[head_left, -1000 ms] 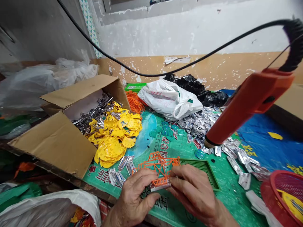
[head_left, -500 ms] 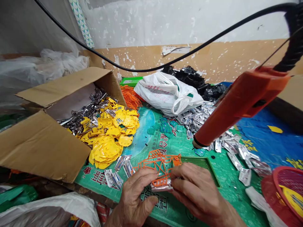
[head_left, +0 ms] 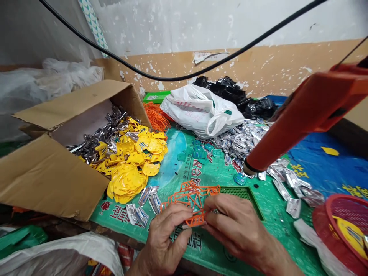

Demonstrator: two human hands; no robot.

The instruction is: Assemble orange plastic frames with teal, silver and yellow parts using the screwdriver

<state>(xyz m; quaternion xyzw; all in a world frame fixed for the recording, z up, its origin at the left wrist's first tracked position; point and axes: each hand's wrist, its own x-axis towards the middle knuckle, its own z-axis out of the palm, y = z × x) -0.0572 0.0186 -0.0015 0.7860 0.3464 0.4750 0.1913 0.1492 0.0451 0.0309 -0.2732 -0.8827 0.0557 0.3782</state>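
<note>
Between my hands is an orange plastic lattice frame (head_left: 193, 201) with open struts, held just above the green table covering. My left hand (head_left: 168, 234) is closed on its near left edge, thumb below and fingers over the top. My right hand (head_left: 237, 226) pinches the near right side, its fingertips partly hidden by the frame. A thin strip of a silver piece (head_left: 187, 226) shows under the near edge. Behind my right hand lies a shallow green tray (head_left: 255, 199). Several loose silver pieces (head_left: 138, 215) rest left of the frame.
An orange power screwdriver (head_left: 293, 126) hangs at right under a black cable. A cardboard box (head_left: 57, 180) spills dark metal parts and yellow pieces (head_left: 129, 180) at left. Behind are a white plastic bag (head_left: 198, 115) and silver pieces (head_left: 247, 134). A red basket (head_left: 322, 226) stands at right.
The silver piece under the frame shows less than before, and the frame's near edge sits lower over it. The screwdriver has swung right in view. Both hands still hold the frame.
</note>
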